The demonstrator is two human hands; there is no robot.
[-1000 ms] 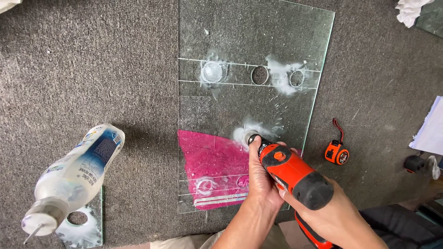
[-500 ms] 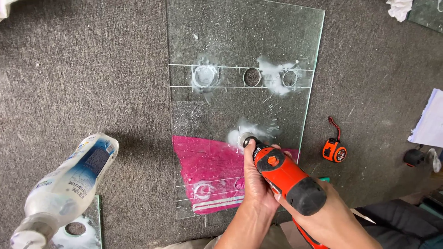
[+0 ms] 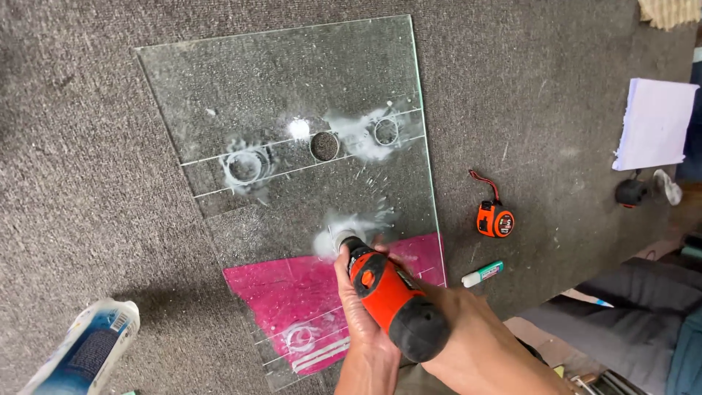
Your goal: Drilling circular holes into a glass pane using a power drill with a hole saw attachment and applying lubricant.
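A clear glass sheet (image 3: 278, 80) lies flat on grey carpet, with a pink sheet (image 3: 285, 292) under its near end. Across its middle runs a row with one cut hole (image 3: 324, 145) and two ring marks (image 3: 245, 167), smeared with white slurry. An orange and black power drill (image 3: 387, 300) presses its bit onto the glass in a white puddle (image 3: 338, 238). My left hand (image 3: 357, 311) wraps the drill's front from the left. My right hand (image 3: 472, 333) grips its rear body.
An orange tape measure (image 3: 495, 219) and a green-and-white marker (image 3: 482, 273) lie right of the glass. White paper (image 3: 654, 124) and a small black object (image 3: 630, 192) sit further right. A plastic squeeze bottle (image 3: 84, 351) lies at the lower left.
The view has swung so the glass looks tilted and the bottle sits lower left. The drill stays on the same spot, both hands on it, with slurry spattered wider around the bit.
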